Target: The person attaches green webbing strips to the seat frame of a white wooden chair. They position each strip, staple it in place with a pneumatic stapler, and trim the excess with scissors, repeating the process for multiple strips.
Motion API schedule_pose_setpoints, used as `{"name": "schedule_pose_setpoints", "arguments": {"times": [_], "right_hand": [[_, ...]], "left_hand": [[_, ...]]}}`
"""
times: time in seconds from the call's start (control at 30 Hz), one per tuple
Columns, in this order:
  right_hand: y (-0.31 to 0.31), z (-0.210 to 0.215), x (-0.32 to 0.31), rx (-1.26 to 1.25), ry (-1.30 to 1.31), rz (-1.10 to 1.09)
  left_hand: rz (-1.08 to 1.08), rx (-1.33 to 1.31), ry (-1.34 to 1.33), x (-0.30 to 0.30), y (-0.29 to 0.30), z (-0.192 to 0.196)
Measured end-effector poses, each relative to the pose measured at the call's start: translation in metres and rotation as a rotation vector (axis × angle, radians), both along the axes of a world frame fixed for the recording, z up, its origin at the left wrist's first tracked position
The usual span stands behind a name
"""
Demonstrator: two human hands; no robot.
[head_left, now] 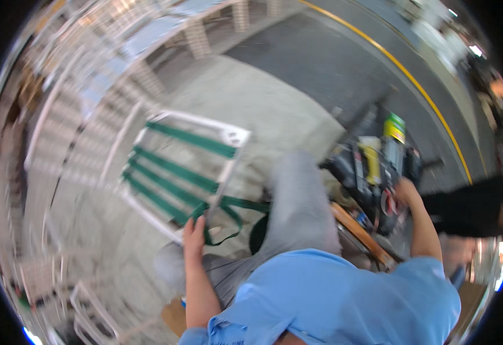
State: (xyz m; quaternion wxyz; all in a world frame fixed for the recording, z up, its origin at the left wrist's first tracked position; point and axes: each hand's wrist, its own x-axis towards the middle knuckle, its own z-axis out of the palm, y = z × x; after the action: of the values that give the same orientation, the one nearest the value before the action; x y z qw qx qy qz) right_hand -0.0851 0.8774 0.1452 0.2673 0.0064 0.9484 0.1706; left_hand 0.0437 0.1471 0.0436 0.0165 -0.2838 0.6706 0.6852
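Note:
A white rectangular frame (237,138) lies tilted on the floor ahead of me to the left. Several green straps (177,165) run across it in parallel. My left hand (193,237) is at the frame's near edge, its fingers closed on a green strap (206,214) whose slack loops toward my knee. To my right, my right hand (404,192) reaches into a dark heap of tools, beside a red ring-shaped handle (386,202). Motion blur and the tools hide its fingertips, so its grip is unclear.
In the tool heap are a yellow tool (371,164) and a green-and-yellow package (394,127). An orange-brown bar (361,233) lies by my right thigh. White slatted furniture (90,115) stands at the left and far left. A yellow line (404,66) crosses the dark floor.

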Motion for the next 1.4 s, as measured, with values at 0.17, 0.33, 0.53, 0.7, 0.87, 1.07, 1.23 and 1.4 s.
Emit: {"name": "schedule_pose_setpoints", "arguments": {"times": [0.17,0.33,0.53,0.7,0.87,1.07,1.23,1.4], "right_hand": [[-0.040,-0.029,0.040,-0.369,0.283,-0.377],[-0.064,0.024,0.055,-1.006,0.049,-1.012],[-0.162,0.077,0.030,-1.569,0.211,-0.828],[-0.284,0.057,-0.042,-1.271,-0.162,0.043],[-0.463,0.023,-0.089,-0.852,-0.117,1.090],[-0.553,-0.015,-0.117,-0.694,-0.190,1.510],[-0.582,-0.036,-0.119,-0.667,-0.254,1.673],[-0.592,-0.044,-0.119,-0.541,-0.328,1.671]], "left_hand": [[0.067,0.335,0.005,0.010,-0.014,0.030],[0.181,0.517,0.035,0.011,-0.020,0.035],[0.305,0.598,0.114,0.018,-0.046,0.018],[0.263,0.698,0.157,0.004,-0.048,0.026],[0.227,0.710,0.185,0.007,-0.058,0.026],[0.230,0.702,0.161,0.001,-0.056,0.023],[0.176,0.698,0.160,0.004,-0.060,0.019],[0.188,0.705,0.150,0.001,-0.060,0.019]]}}
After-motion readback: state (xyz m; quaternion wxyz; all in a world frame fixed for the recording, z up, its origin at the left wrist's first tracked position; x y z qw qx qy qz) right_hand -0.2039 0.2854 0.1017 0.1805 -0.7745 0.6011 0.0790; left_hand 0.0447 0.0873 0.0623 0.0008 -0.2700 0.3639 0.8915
